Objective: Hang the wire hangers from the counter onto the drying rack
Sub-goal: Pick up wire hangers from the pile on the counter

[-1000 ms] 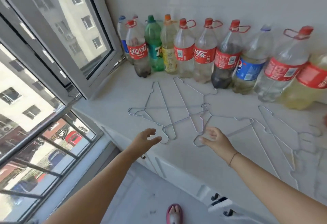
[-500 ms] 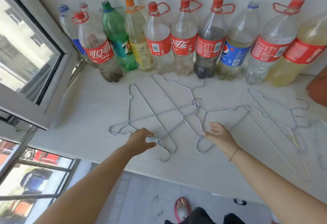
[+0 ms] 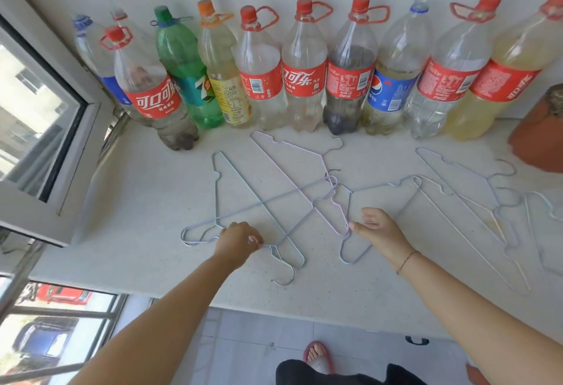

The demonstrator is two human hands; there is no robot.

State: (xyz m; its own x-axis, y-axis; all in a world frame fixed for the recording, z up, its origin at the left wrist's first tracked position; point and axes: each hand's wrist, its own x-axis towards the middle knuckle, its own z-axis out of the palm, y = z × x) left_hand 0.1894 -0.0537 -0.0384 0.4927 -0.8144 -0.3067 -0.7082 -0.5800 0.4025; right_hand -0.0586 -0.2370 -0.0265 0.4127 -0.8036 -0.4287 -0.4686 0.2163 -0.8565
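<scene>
Several thin wire hangers lie flat and overlapping on the white counter (image 3: 146,202). My left hand (image 3: 240,241) pinches the neck of a pale hanger (image 3: 292,273), just above its hook near the front edge. My right hand (image 3: 379,232) rests on the counter with loosely bent fingers. Its thumb tip touches the junction of a light blue hanger (image 3: 341,252). Another group of hangers (image 3: 487,199) is spread out to the right of that hand. No drying rack is in view.
A row of large plastic drink bottles (image 3: 304,80) lines the back wall. A terracotta pot (image 3: 536,141) stands at the far right. An open window sash (image 3: 45,147) juts in over the counter's left end. Below the front edge are floor tiles and a sandalled foot (image 3: 318,355).
The view has swung down and closer to the counter. My left hand reached forward and closed its fingers on a hanger's neck. My right hand stayed by the blue hanger.
</scene>
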